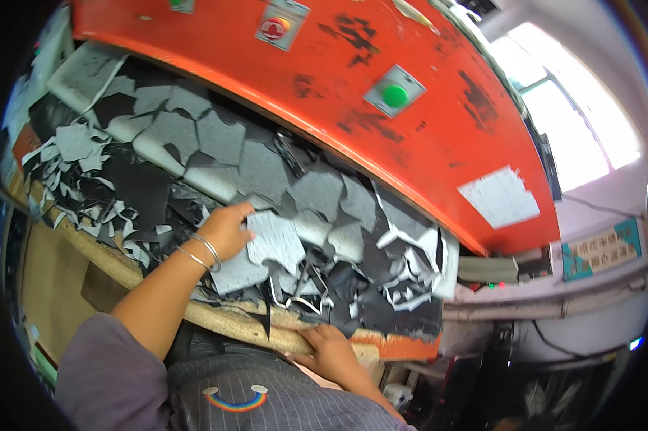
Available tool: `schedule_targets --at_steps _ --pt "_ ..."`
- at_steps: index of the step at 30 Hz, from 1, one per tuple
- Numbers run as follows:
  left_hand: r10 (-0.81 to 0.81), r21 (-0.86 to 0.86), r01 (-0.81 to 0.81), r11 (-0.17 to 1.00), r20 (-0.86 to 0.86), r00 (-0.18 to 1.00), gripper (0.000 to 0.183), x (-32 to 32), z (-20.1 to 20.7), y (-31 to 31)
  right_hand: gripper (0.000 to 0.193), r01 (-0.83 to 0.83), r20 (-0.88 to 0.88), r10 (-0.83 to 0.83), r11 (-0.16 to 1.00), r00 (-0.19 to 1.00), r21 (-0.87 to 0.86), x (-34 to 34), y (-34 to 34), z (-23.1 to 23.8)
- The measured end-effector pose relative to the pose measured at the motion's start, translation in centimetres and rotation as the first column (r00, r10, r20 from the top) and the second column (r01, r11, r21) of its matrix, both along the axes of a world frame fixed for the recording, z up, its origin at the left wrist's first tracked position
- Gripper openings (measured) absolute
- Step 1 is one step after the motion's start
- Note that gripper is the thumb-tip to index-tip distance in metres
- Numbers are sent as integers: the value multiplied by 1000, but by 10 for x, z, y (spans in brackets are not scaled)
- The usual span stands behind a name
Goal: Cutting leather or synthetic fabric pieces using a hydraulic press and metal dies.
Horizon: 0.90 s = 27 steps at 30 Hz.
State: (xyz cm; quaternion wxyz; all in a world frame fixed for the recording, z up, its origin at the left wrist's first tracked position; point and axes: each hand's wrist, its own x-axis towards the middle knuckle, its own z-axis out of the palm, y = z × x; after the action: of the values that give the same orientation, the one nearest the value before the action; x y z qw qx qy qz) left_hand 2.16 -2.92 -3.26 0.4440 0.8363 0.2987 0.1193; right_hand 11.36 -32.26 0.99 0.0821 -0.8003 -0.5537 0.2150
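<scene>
My left hand (227,231), with two silver bangles at its wrist, pinches the edge of a light grey cut piece of sheet material (275,238). The piece has curved, notched edges. Just below it lies another light grey piece (238,274), partly covered. To the right and nearer to me, my right hand (331,350) rests on the worn wooden front edge (216,316) of the work surface, holding nothing, fingers extended. Beyond my left hand, a sheet with shaped cut-outs (216,136) lies over a thick white board (209,183), dark material showing between the shapes.
An orange machine beam (324,86) spans the far side, with a green button (394,95) and a red button (274,28). Scrap strips (80,151) heap at the left. Black and white offcuts (410,273) pile up at the right. A window (568,108) is at upper right.
</scene>
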Motion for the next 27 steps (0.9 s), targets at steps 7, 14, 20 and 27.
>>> schedule_targets --at_steps 7,14,20,27 --pt "45 17 -44 999 -84 995 20 -21 17 -18 73 113 -18 -113 939 993 324 125 148 24" --pt "30 189 1 982 -160 987 18 -17 58 -52 98 188 169 -193 981 967 43 156 288 1" --pt "-151 -28 162 986 225 963 29 -22 68 -71 71 365 -819 -67 914 570 179 218 223 -15" --pt "-83 -136 171 976 491 867 12 28 34 -79 96 531 -992 88 847 -89 27 142 84 -14"
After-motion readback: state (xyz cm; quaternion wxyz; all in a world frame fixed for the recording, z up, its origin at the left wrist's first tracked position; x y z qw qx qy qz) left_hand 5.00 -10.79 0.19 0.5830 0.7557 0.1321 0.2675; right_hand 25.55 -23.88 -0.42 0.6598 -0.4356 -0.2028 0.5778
